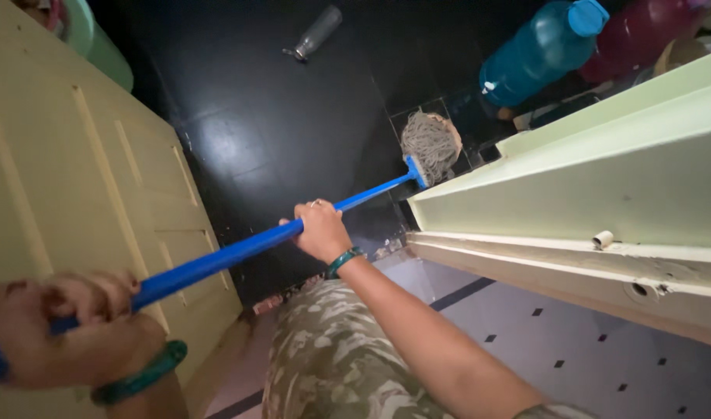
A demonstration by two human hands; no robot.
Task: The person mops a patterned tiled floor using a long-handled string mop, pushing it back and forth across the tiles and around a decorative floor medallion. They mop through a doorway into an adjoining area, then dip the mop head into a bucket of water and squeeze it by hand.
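Hands, left (64,330) and right (320,230), each grip pinching the smooth blue mop handle (216,264), stringy head (431,143) on glossy black floor (270,124).

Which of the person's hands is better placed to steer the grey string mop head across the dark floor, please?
Probably the right hand: it grips the blue mop handle nearer the grey string mop head; the left hand holds the top end.

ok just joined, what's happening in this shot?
A person grips a blue mop handle with both hands: the left hand near its upper end, the right hand further down. The string mop head rests on a dark glossy floor beside a pale green door frame. A yellow door stands open on the left. A teal jug and a clear bottle lie on the floor beyond.
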